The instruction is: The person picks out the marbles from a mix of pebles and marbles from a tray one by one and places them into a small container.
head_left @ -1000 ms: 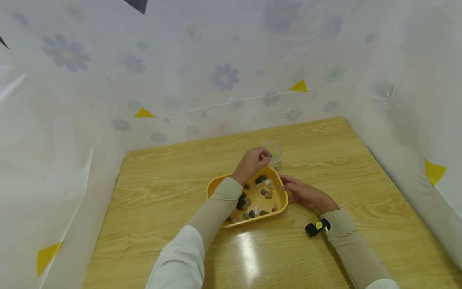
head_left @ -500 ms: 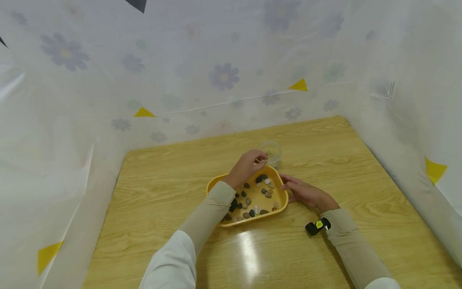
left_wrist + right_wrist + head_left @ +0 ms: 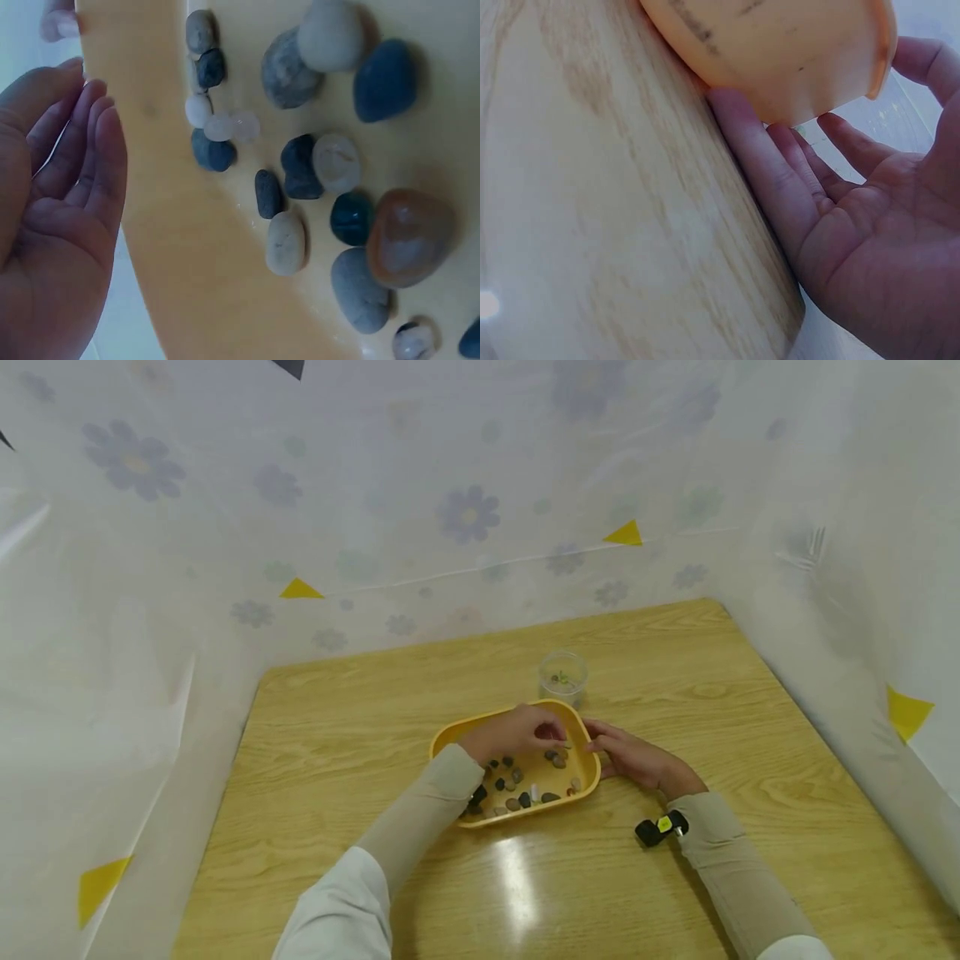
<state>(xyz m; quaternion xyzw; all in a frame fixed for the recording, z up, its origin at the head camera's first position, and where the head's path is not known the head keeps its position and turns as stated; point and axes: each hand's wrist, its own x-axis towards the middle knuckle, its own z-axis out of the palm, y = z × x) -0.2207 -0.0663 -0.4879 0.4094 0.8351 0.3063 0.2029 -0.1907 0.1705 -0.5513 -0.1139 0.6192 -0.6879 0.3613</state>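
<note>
Right hand (image 3: 637,762), fingers relaxed and straight, rests against the outer wall of the yellow tray (image 3: 585,781) mid-table. Left hand (image 3: 513,735) hovers over the pebbles (image 3: 300,169) in the tray, fingers loosely open, pinching nothing. Clear cup (image 3: 562,675) stands just beyond, toward the far edge. Risk: a smooth pebble slipping from a pinch, or a sleeve tipping the cup. No legible writing.
</note>
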